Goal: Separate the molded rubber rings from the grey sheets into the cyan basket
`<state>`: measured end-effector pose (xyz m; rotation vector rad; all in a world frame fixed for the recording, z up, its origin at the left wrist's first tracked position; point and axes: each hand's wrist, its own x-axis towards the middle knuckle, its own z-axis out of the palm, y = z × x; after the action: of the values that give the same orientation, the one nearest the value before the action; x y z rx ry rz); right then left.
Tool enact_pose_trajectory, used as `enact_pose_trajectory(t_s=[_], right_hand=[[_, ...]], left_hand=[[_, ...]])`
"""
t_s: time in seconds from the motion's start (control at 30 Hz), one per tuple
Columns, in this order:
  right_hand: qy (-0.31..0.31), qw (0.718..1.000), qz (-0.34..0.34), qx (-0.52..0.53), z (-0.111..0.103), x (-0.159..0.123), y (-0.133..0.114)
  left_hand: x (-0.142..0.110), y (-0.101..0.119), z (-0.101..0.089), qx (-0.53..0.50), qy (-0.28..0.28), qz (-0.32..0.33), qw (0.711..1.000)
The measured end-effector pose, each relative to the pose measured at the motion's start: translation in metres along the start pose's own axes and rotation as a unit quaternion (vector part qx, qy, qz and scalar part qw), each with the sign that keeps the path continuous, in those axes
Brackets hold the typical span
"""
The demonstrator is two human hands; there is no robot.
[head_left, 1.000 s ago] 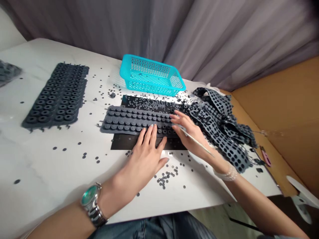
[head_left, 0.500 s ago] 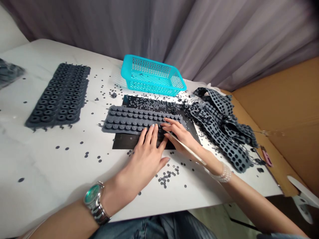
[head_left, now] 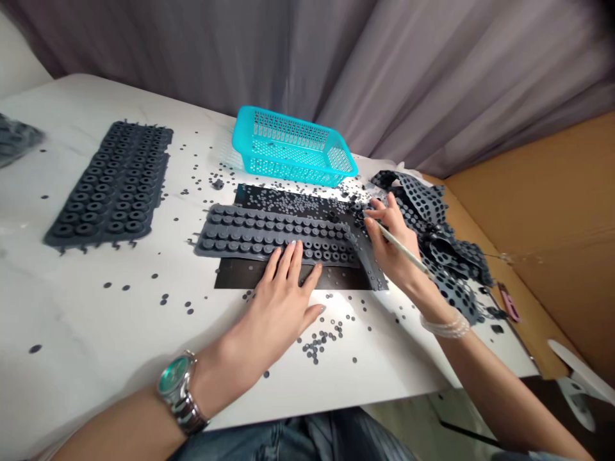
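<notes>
Centre: a slate-grey sheet [head_left: 240, 237] patterned with rows of round studs, over a black mat [head_left: 240, 275]. Right of centre: a whitish stick [head_left: 406, 251]. Upper centre: a turquoise basket [head_left: 244, 136], lattice-patterned. Top: a purplish-grey curtain [head_left: 192, 57].

No text, label, brand, number or sign can be read anywhere. The dial of the green-faced wristwatch [head_left: 174, 375] shows too small for any numeral or maker's name to be made out. No lettering is legible on the studded gray sheet [head_left: 240, 232], the slender pale tool [head_left: 406, 251], the turquoise basket [head_left: 288, 168] or the small pink object [head_left: 510, 305] at far right.
</notes>
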<state>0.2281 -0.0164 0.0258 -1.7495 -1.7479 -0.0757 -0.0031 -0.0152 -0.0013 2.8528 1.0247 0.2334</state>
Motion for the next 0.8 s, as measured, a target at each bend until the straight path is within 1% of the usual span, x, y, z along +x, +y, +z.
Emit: enact_pose_trajectory(t_s=[0.07, 0.2, 0.27, 0.33, 0.47, 0.6, 0.8], right_hand=[[-0.039, 0.999, -0.013, 0.01, 0.0, -0.006, -0.006], [-0.123, 0.989, -0.056, 0.066, 0.006, -0.023, -0.031], [-0.155, 0.981, -0.077, 0.083, 0.01, -0.028, -0.04], [-0.175, 0.975, -0.103, 0.09, 0.012, -0.031, -0.044], [-0.186, 0.968, -0.14, 0.093, 0.017, -0.034, -0.042], [-0.191, 0.968, -0.137, 0.092, 0.019, -0.034, -0.042], [-0.194, 0.968, -0.139, 0.082, 0.025, -0.034, -0.041]], left_hand=[[-0.002, 0.002, 0.001, 0.012, 0.013, -0.002, 1.0], [-0.005, 0.005, 0.003, 0.052, 0.038, -0.009, 0.998], [-0.006, 0.005, 0.003, 0.064, 0.037, -0.015, 0.997], [-0.007, 0.004, 0.006, 0.069, 0.033, -0.013, 0.997], [-0.007, 0.001, 0.011, 0.066, 0.038, 0.006, 0.997], [-0.006, 0.001, 0.011, 0.062, 0.022, 0.003, 0.998], [-0.003, 0.004, 0.005, 0.036, -0.011, -0.015, 0.999]])
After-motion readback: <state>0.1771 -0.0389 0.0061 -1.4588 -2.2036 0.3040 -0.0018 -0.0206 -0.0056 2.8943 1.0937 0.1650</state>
